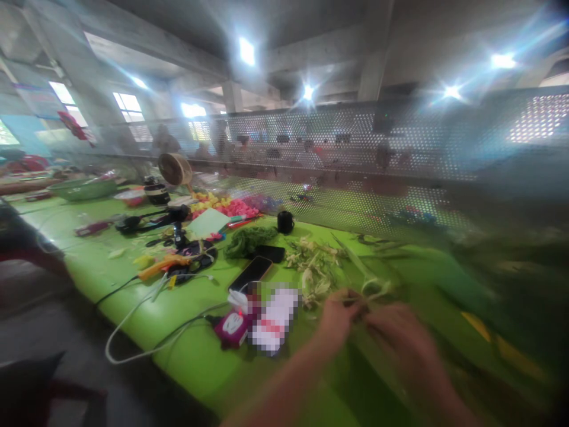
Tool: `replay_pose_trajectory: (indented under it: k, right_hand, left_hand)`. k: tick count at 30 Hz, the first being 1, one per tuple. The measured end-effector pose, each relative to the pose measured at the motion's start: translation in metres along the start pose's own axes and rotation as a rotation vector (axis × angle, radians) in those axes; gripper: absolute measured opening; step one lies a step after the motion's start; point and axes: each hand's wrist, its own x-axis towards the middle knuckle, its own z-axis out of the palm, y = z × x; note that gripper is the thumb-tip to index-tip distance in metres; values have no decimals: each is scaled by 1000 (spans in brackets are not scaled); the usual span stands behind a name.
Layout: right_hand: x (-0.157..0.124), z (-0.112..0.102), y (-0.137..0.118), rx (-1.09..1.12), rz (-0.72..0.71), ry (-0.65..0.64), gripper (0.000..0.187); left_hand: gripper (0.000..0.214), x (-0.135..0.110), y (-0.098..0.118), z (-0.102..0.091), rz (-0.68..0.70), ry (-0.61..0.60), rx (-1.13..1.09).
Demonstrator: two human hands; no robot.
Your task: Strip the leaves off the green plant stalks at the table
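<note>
My left hand (pixel 340 320) is closed, its fingertips pinching a thin pale green strip (pixel 377 289) that curls up above the hands. Close beside it, fingertips almost touching, my right hand (pixel 402 332) is also closed; motion blur hides what lies between its fingers. Just beyond the hands lies a loose heap of pale, leafy strips (pixel 313 267). To the left of my left hand are a phone with a lit screen (pixel 274 320) and a purple box with a white label (pixel 233 327).
A dark phone (pixel 251 274), a black cup (pixel 285 222), green netting (pixel 249 241) and an orange-handled tool (pixel 164 265) with cables lie on the green table (pixel 178 332). Pink and yellow pieces (pixel 235 207) are farther back. A perforated metal screen (pixel 333 142) runs behind the table.
</note>
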Motion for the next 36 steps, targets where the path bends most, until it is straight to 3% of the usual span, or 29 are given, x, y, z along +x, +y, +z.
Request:
replay_pose_trajectory:
  k: [3,9,15,20,23,26,31,36]
  right_hand:
    - [0,1,1,101,127,-2,13]
    - [9,-5,2,351,568,145,20]
    - [13,-7,-2,522,891,112,30]
    - [10,-3,-1,676,957,146,31]
    - [12,-2,-3,712,978,161,32]
    - [15,-4,-4,685,972,149,30]
    - [19,-8,-3,624,926,61,30]
    - [25,-19,-10,584,846,8,28]
  left_hand:
    - [30,-3,2,2,28,-24,34]
    - [25,-6,3,5,3,-197,42]
    - [26,-13,11,6,-42,-245,18]
    - [34,-13,5,6,-45,-216,78]
    - [24,-9,-1,5,23,-184,185]
    - [16,-7,-1,4,33,-160,184]
    - [23,-6,3,3,-33,-119,155]
    - [18,-2,3,-1,6,-61,216]
